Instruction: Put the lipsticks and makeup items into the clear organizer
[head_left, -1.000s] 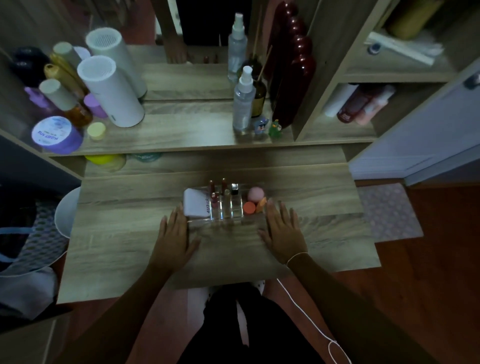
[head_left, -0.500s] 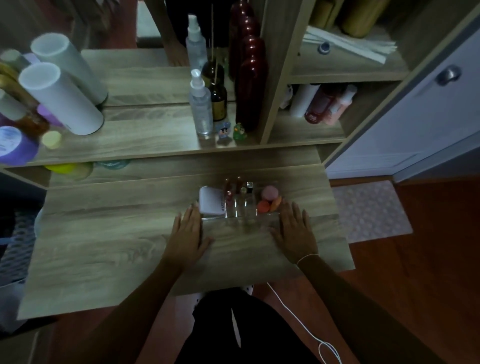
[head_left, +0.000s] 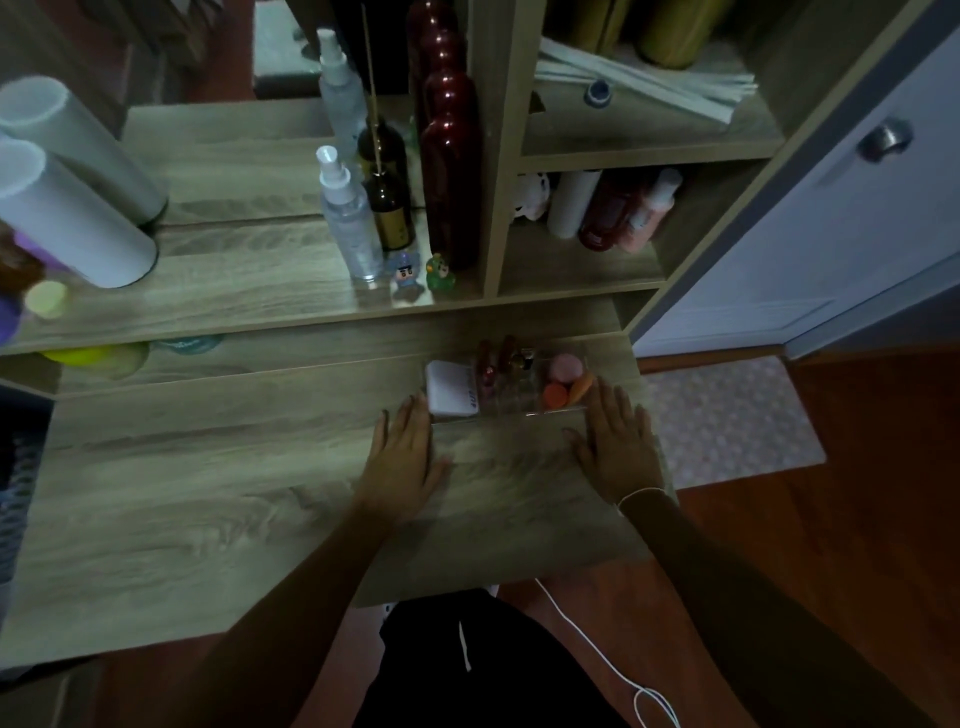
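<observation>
Wooden worktop (head_left: 208, 493) holds your clear organizer (head_left: 511, 387) with lipsticks (head_left: 491, 366) standing inside; your left hand (head_left: 405, 457) and right hand (head_left: 615, 447) lie flat, fingers apart.

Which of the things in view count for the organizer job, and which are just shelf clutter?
Job:
clear organizer
white compact
lipsticks
pink sponge
orange sponges
left hand, right hand, both flat on the table

Lying about:
spray bottle
dark red bottle
two small figurines
white cylinder
</observation>
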